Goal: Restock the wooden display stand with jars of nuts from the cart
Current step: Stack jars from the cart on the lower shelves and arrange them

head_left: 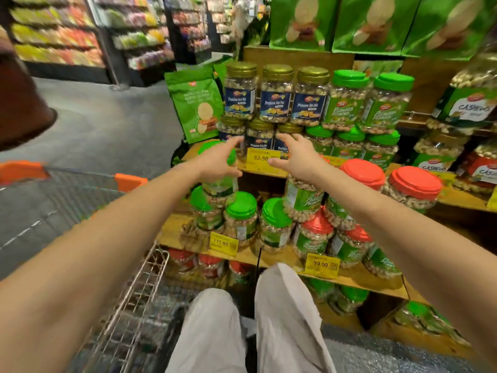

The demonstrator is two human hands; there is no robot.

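Note:
My left hand (219, 160) lies against the upper part of a green-lidded pistachio jar (220, 184), fingers straight and spread. That jar stands on top of other green-lidded jars (242, 211) on the wooden display stand (269, 172). My right hand (295, 157) hovers with spread fingers, holding nothing, in front of the gold-lidded nut mix jars (259, 135). Right under its wrist is another pistachio jar (304, 197), its lid hidden. The wire cart (139, 278) is at my lower left.
Red-lidded jars (414, 187) and cashew jars (468, 103) fill the stand's right side. Green snack bags (196, 103) stand at its left end, with green boxes (376, 22) on top. Yellow price tags (261, 158) hang on the shelf edges. An aisle floor (102, 130) opens to the left.

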